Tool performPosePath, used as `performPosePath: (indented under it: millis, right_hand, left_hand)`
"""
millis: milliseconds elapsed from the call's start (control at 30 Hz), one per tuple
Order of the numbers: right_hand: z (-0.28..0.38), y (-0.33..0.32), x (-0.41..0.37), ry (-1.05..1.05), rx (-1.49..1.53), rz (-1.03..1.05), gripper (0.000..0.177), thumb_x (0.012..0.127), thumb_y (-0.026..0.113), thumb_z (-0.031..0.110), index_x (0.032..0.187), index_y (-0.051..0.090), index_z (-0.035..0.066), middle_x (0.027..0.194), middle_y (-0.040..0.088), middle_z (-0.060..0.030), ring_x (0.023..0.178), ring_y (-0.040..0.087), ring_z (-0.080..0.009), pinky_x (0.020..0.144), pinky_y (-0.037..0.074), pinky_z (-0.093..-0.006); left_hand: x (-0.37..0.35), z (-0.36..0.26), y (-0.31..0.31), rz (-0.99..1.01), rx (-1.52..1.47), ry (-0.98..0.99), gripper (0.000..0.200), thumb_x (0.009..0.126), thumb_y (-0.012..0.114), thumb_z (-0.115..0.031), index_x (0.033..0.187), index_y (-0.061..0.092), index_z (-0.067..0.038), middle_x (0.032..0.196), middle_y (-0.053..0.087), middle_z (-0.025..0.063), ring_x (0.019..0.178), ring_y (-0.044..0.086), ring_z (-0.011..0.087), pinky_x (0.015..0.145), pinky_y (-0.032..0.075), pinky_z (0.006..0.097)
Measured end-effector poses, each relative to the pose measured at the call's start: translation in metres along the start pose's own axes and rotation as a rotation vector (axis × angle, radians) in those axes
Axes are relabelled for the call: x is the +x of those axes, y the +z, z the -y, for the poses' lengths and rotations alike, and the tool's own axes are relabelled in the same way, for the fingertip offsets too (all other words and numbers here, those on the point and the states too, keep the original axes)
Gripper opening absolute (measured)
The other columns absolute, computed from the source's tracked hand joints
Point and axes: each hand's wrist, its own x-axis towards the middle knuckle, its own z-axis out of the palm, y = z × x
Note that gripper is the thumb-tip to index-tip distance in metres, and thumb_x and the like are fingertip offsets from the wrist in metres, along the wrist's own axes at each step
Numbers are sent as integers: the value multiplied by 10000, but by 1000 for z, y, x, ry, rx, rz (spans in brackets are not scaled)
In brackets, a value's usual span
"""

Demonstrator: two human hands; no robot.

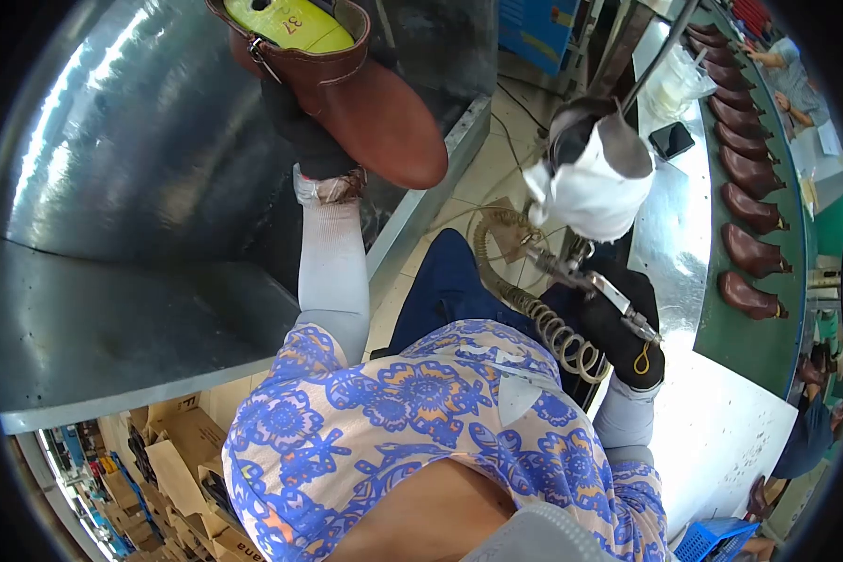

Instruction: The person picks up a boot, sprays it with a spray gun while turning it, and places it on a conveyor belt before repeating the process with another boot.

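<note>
Head view, and straight away a number is catching the eye: "37", written in reddish figures on the yellow-green last (295, 26) that is filling a brown boot (384, 122). That boot is hanging toe-down and to the right over the metal booth (140, 328), its zip pull (264, 58) showing on the shaft. Black-gloved, the left hand (320, 145) is holding it up from beneath; the leather is hiding the fingers, so whether they are spreading or pinching, nobody can tell.

Over on the other side, the right hand (618, 330), also gloved in black, is curling round a metal spray gun (611, 292), the separate fingers merging into dark cloth. A cup wrapped in white cloth (599, 192) is standing just above the gun, and a coiled hose (557, 332) is looping down beside the hand.

More lettering low on the left: one of the cardboard boxes (183, 468) is showing a capital "F". Beyond the dark-screened phone (672, 140), brown shoes (755, 245) are lining up on a green surface (712, 328).
</note>
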Motion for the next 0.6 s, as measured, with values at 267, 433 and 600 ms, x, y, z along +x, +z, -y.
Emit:
performPosePath:
  millis: [267, 433, 600]
  right_hand:
    - [-68, -60, -6, 489, 460, -713, 307, 890, 476, 341, 843, 591, 60, 543, 468, 29, 420, 400, -39, 392, 279, -182]
    - [-177, -115, -25, 423, 583, -1069, 321, 826, 589, 242, 1051, 539, 19, 841, 547, -61, 606, 515, -98, 457, 372, -200]
    - [-295, -143, -68, 321, 687, -1203, 165, 799, 580, 154, 906, 532, 37, 786, 556, -83, 634, 571, -181, 496, 453, -284]
  left_hand:
    - [-35, 95, -18, 91, -264, -147, 370, 928, 396, -314, 1238, 431, -116, 1195, 513, 81, 1036, 517, 186, 894, 414, 339]
    - [-61, 136, 6, 143, -440, -356, 365, 917, 426, -282, 1228, 436, -91, 1189, 518, 88, 1031, 521, 177, 884, 421, 331]
    - [-93, 171, 34, 350, -625, -705, 362, 906, 456, -250, 1218, 441, -67, 1183, 522, 95, 1026, 524, 168, 875, 428, 322]
